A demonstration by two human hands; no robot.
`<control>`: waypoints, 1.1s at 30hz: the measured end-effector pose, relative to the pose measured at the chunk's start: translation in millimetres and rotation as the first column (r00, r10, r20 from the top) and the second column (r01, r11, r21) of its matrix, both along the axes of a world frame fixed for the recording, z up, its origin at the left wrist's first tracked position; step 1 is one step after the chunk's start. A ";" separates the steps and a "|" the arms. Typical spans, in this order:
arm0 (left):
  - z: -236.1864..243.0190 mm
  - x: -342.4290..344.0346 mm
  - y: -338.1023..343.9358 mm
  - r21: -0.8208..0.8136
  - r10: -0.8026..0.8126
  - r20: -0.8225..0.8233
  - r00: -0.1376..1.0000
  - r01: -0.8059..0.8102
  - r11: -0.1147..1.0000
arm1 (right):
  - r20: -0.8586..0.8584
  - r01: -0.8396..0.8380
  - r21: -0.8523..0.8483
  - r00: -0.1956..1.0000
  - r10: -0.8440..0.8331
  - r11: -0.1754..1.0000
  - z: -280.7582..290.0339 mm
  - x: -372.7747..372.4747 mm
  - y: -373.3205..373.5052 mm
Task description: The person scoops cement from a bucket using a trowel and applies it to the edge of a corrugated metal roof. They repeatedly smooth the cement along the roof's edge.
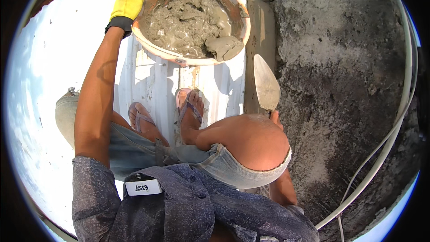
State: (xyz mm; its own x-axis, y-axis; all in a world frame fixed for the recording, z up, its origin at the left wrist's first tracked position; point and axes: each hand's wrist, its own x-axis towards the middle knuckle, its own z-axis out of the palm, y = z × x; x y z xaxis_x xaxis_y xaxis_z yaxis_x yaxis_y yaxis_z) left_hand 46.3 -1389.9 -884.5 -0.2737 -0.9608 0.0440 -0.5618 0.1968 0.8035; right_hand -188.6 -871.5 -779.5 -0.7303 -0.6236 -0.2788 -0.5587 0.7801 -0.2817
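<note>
My left hand (129,4), in a yellow glove with a dark cuff, grips the rim of a wide orange-stained tub (244,29) at the top middle. The tub holds wet grey mortar (181,24), with a thicker lump (224,47) at its right front. My right hand (276,118) is mostly hidden behind my bent right knee, its fingers closed on the handle of a pointed trowel. The trowel's blade (266,80) points upward, a little below and right of the tub.
My sandalled feet stand on white ribbed metal sheeting (40,103). A mortar-coloured strip (260,27) runs beside it. Rough dark stained concrete (327,71) fills the right, crossed by pale cables (380,157). A greyish rounded object (62,112) lies left of my leg, partly hidden.
</note>
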 end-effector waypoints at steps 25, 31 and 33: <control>13.6 -6.0 8.0 0.098 0.088 -0.008 0.996 -0.086 0.991 | -0.067 -0.735 0.087 0.670 0.740 0.673 108.2 -16.5 -250.9; 8.3 -5.5 6.4 0.067 0.084 0.000 0.996 -0.084 0.994 | -0.251 -0.820 0.445 0.271 0.929 0.359 107.4 -12.5 -317.9; 8.8 -6.6 8.0 0.054 0.089 -0.025 0.996 -0.088 0.995 | -0.150 -0.847 0.475 0.189 0.970 0.238 94.6 -6.7 -332.0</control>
